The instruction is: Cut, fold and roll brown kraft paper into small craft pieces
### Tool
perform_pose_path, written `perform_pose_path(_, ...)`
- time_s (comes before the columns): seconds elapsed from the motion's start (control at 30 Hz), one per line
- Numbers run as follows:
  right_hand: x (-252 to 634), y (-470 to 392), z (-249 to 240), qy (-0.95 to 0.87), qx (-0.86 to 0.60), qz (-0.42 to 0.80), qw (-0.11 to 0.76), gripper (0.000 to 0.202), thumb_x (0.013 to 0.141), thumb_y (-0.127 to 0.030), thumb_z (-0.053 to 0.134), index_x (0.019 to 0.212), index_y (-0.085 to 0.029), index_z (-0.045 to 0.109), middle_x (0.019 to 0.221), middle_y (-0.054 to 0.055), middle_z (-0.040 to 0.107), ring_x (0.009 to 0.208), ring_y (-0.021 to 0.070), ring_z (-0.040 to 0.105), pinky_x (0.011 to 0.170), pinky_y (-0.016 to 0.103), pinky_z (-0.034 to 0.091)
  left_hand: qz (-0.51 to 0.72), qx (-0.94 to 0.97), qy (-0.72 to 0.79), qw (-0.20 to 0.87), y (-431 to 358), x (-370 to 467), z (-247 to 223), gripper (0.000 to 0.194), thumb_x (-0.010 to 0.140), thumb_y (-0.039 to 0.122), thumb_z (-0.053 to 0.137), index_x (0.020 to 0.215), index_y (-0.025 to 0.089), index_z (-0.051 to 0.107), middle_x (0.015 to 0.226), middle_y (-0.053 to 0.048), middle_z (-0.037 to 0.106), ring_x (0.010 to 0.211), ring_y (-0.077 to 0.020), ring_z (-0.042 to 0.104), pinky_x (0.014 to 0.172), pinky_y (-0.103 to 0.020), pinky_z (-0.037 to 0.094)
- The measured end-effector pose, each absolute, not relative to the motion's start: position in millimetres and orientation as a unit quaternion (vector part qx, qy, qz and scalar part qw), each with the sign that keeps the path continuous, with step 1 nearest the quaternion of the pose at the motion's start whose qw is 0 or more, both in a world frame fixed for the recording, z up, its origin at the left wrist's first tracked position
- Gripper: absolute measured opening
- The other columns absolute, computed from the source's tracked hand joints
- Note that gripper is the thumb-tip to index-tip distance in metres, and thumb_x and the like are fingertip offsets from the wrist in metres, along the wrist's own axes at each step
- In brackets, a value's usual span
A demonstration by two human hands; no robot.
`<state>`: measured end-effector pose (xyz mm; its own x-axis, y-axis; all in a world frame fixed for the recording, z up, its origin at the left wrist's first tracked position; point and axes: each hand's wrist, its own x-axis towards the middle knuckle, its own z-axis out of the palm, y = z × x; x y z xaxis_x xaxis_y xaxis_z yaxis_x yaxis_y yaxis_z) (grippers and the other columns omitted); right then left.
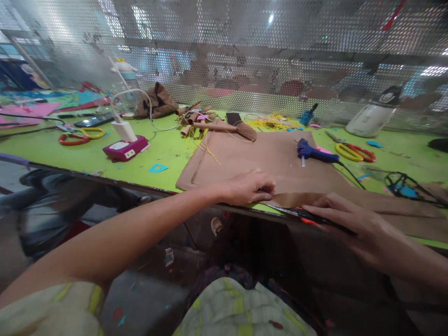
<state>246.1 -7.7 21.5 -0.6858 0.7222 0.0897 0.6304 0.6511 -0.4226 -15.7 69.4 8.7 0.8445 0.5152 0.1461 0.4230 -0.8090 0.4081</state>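
Note:
A large sheet of brown paper [259,154] lies along the front edge of the green table. My left hand [250,186] has its fingers curled and closed on the near edge of this sheet. Just to the right, my right hand [353,226] grips a pair of scissors [297,213] with black and orange-red handles. Their blades point left, toward my left hand, under a raised strip of the paper's edge [297,199]. My right fingers partly cover the scissor handles. Resting on the paper is a blue glue gun [317,153], its cord trailing right.
Rolled brown paper tubes [199,121] and yellow strings [275,122] lie behind the sheet. Red-and-yellow scissors [355,151] are at right, another pair [82,136] at left. A purple power adapter [126,148] holds a white charger. A white bottle [373,114] stands near the perforated metal screen [245,56].

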Motion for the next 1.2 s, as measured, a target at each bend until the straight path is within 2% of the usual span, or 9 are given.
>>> perform_pose_path(0.1, 245, -9, 23, -0.897, -0.383, 0.186, 0.118, 0.036, 0.091, -0.028, 0.041, 0.125, -0.025, 0.051, 0.109, 0.010, 0.054, 0.098, 0.0217, 0.056, 0.083, 0.035, 0.048, 0.121, 0.942, 0.250, 0.188, 70, -16, 9, 0.014, 0.088, 0.026, 0.045, 0.085, 0.017, 0.055, 0.082, -0.002, 0.055, 0.080, -0.0153, 0.045, 0.085, -0.030, 0.032)
perform_pose_path(0.23, 254, -13, 18, -0.893, -0.396, 0.172, 0.126, 0.036, 0.090, -0.030, 0.043, 0.126, -0.025, 0.050, 0.107, 0.010, 0.056, 0.095, 0.0225, 0.058, 0.080, 0.034, 0.049, 0.122, 0.942, 0.246, 0.194, 72, -15, 8, 0.013, 0.088, 0.025, 0.044, 0.085, 0.016, 0.054, 0.083, -0.002, 0.055, 0.080, -0.0151, 0.044, 0.080, -0.028, 0.033)
perform_pose_path(0.37, 259, -15, 15, -0.896, -0.395, 0.156, 0.133, 0.034, 0.090, -0.029, 0.044, 0.123, -0.025, 0.051, 0.111, 0.011, 0.054, 0.099, 0.0243, 0.056, 0.083, 0.038, 0.048, 0.120, 0.942, 0.248, 0.191, 72, -15, 8, 0.013, 0.088, 0.025, 0.043, 0.083, 0.017, 0.052, 0.081, -0.002, 0.054, 0.079, -0.0153, 0.044, 0.077, -0.028, 0.033)
perform_pose_path(0.6, 255, -17, 25, -0.889, -0.412, 0.166, 0.112, 0.035, 0.092, -0.028, 0.040, 0.125, -0.024, 0.050, 0.112, 0.012, 0.052, 0.102, 0.0221, 0.054, 0.084, 0.034, 0.046, 0.111, 0.941, 0.259, 0.189, 71, -15, 12, 0.016, 0.089, 0.026, 0.040, 0.081, 0.016, 0.049, 0.079, -0.002, 0.051, 0.078, -0.0155, 0.042, 0.070, -0.026, 0.033)
perform_pose_path(0.9, 247, -13, 19, -0.893, -0.394, 0.163, 0.143, 0.034, 0.090, -0.031, 0.041, 0.122, -0.025, 0.053, 0.108, 0.010, 0.056, 0.096, 0.0224, 0.057, 0.079, 0.034, 0.049, 0.121, 0.944, 0.252, 0.176, 71, -14, 9, 0.015, 0.089, 0.024, 0.040, 0.079, 0.017, 0.049, 0.078, -0.002, 0.051, 0.077, -0.0158, 0.041, 0.070, -0.027, 0.032)
perform_pose_path(1.2, 251, -16, 18, -0.888, -0.403, 0.178, 0.130, 0.036, 0.091, -0.029, 0.041, 0.125, -0.024, 0.050, 0.114, 0.010, 0.054, 0.103, 0.0243, 0.055, 0.083, 0.037, 0.047, 0.114, 0.945, 0.262, 0.160, 70, -13, 11, 0.012, 0.088, 0.024, 0.041, 0.080, 0.017, 0.047, 0.077, -0.002, 0.051, 0.077, -0.0158, 0.041, 0.072, -0.028, 0.031)
